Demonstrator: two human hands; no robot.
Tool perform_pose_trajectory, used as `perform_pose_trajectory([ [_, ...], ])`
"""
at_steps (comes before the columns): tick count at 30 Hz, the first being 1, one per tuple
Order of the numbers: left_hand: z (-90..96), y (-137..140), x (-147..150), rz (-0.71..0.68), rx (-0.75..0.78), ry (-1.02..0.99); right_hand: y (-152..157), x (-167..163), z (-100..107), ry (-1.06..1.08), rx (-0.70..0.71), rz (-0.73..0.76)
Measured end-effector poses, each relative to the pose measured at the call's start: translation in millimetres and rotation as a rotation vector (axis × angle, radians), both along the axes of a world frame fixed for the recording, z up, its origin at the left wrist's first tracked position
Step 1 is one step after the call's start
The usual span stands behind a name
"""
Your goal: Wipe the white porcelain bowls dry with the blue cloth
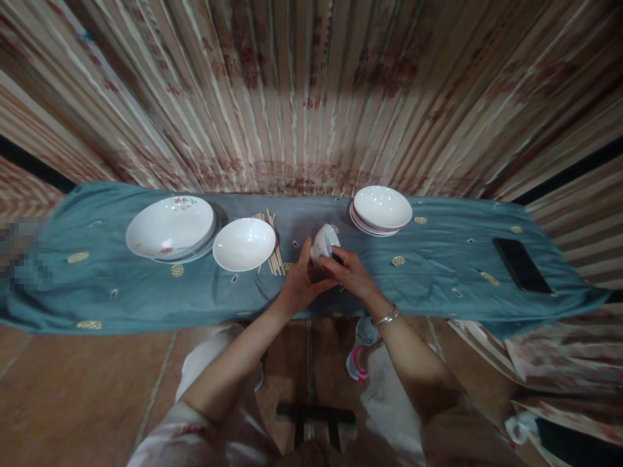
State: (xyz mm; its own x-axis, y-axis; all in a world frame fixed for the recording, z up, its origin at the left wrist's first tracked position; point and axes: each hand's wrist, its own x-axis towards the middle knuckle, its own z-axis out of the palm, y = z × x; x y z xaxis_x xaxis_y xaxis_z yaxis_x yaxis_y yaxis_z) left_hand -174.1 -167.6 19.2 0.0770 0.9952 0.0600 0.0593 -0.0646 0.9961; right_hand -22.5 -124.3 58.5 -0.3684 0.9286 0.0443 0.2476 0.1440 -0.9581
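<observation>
A small white bowl (321, 242) with a faint printed pattern is tilted on its side above the middle of the table, its mouth facing right. My left hand (302, 280) cups it from the left and below, fingers along its outer wall. At the bowl's right rim, my right hand (349, 271) grips the edge with bent fingers. A dark patch shows by the right fingertips; I cannot tell if it is shadow or an object. Left of my hands lie several wooden chopsticks (275, 253), partly beneath a white oval-looking bowl (244, 244).
A stack of large floral plates (170, 227) stands at the left. Several white bowls (382, 209) are stacked at the back right. A black phone (522, 264) lies near the right end of the blue cloth-covered table (438, 259). A pleated curtain (311, 97) hangs behind.
</observation>
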Motion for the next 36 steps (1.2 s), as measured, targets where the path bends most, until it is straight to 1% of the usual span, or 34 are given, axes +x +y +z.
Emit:
perform_pose_trajectory([
  [6, 5.2, -3, 0, -0.015, 0.028, -0.035, 7, 6, 7, 0.268, -0.196, -0.128],
  [10, 4.4, 1, -3, -0.015, 0.061, -0.006, 10, 11, 12, 0.374, -0.257, -0.204],
  [15, 1.8, 10, -15, 0.130, 0.146, 0.124, 13, 22, 15, 0.453, -0.299, -0.267],
  [19, 7.0, 17, -23, 0.215, 0.199, 0.160, 13, 28, 16, 0.512, -0.381, -0.243],
  [21, 12.5, 20, -25, 0.238, 0.167, 0.102, 12, 28, 17, 0.520, -0.437, -0.192],
  [24, 21.7, 21, -25, 0.199, 0.019, -0.065, 11, 24, 18, 0.501, -0.498, -0.106],
  [26, 26.5, 22, -24, 0.154, -0.093, -0.164, 12, 22, 18, 0.487, -0.508, -0.078],
  [29, 29.2, 22, -24, 0.128, -0.201, -0.289, 16, 19, 16, 0.477, -0.487, -0.072],
  [32, 28.8, 21, -23, 0.120, -0.267, -0.411, 24, 17, 13, 0.483, -0.423, -0.129],
  [36, 30.3, 20, -24, 0.130, -0.309, -0.518, 40, 17, 8, 0.616, -0.255, -0.356],
])
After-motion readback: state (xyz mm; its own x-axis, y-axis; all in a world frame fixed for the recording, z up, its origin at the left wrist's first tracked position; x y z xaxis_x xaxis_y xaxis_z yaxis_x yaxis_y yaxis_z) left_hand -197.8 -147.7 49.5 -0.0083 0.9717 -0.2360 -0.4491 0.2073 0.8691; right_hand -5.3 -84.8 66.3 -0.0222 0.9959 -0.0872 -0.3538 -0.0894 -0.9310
